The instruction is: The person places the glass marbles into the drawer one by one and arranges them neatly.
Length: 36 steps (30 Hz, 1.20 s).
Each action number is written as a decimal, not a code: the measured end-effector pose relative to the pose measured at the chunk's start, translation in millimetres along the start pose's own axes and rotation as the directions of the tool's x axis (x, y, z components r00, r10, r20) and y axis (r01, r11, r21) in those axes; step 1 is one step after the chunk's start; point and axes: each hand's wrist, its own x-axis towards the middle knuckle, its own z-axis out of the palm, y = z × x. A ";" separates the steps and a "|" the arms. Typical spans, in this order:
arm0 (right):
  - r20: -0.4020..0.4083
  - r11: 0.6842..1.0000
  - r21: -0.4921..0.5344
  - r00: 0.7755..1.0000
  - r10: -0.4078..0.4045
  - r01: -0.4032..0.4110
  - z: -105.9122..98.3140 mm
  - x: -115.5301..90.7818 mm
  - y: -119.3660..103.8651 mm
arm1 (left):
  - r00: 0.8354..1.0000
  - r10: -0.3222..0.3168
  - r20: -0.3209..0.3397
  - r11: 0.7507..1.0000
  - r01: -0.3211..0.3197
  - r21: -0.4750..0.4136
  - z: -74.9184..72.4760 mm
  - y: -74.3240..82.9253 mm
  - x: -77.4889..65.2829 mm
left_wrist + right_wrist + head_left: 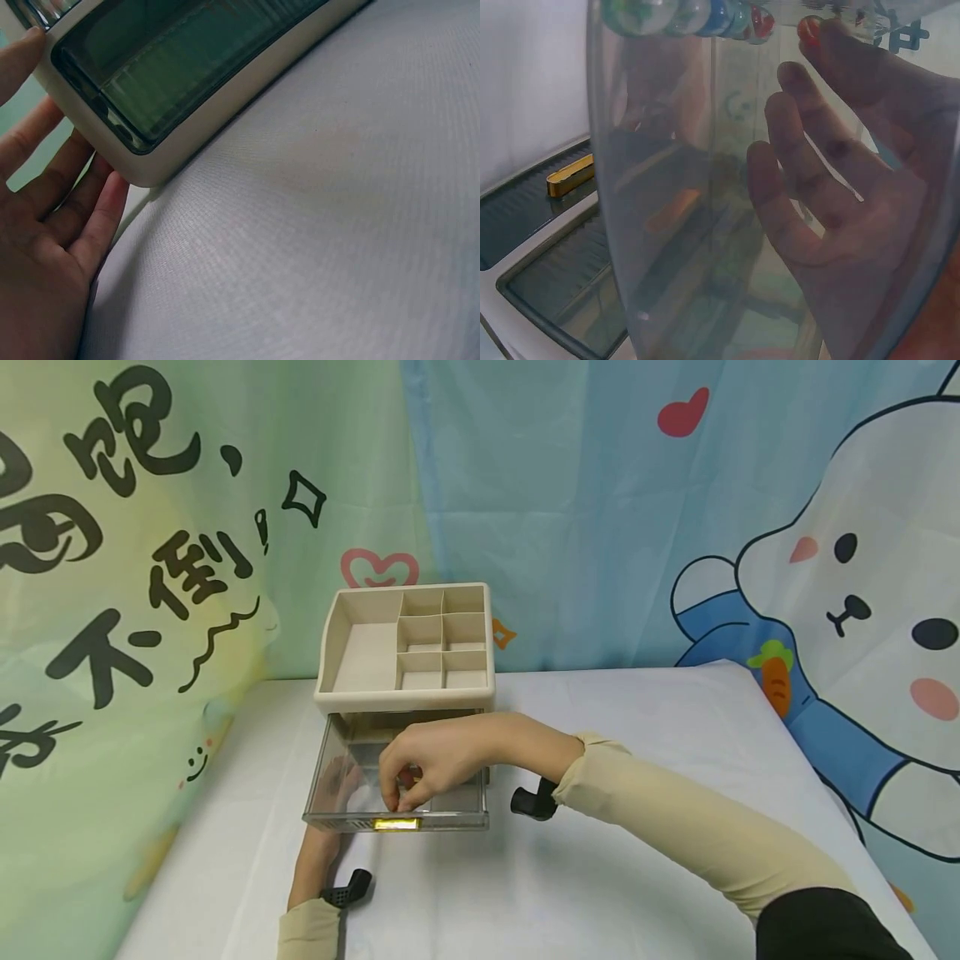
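A beige desk organizer [405, 647] stands on the white cloth with its clear upper drawer [322, 814] pulled out. My right hand [438, 760] reaches into that drawer from above, fingers curled downward near the drawer front. In the right wrist view, seen through the clear wall, its thumb and forefinger tips are at a red-orange marble [808, 30]. Several other marbles [718, 16] lie in a row nearby. My left hand [37, 247] touches the organizer's left side, its thumb at the casing edge and its fingers fairly straight; the head view shows it only dimly through the drawer.
Small compartments [442, 635] divide the organizer's top. A yellow handle [396, 823] sits on the pulled-out drawer's front. Below is a lower dark, clear-fronted drawer [187, 75]. A printed curtain [555, 527] hangs behind the white cloth [600, 877].
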 end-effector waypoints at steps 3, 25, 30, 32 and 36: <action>0.017 1.000 -0.006 1.000 0.014 -0.014 -0.3 2.3 -0.9 | 1.000 0.018 0.001 1.000 -0.018 -0.016 0.5 0.5 0.5; 0.050 0.994 -0.094 0.997 0.057 -0.052 2.7 11.9 -0.9 | 0.999 -0.042 -0.004 0.999 0.042 -0.002 -1.7 0.5 3.7; 0.052 0.991 -0.116 0.996 0.076 -0.069 3.4 12.5 -1.1 | 0.999 -0.032 -0.011 0.999 0.032 -0.007 -0.4 0.7 2.9; 0.052 0.990 -0.123 0.995 0.081 -0.074 3.6 12.6 -0.9 | 1.000 -0.022 -0.007 1.000 0.022 -0.007 -0.3 1.4 2.4; 0.048 0.989 -0.131 0.996 0.076 -0.069 3.5 12.1 -0.7 | 1.000 -0.009 0.000 1.000 0.009 0.000 0.0 3.5 2.7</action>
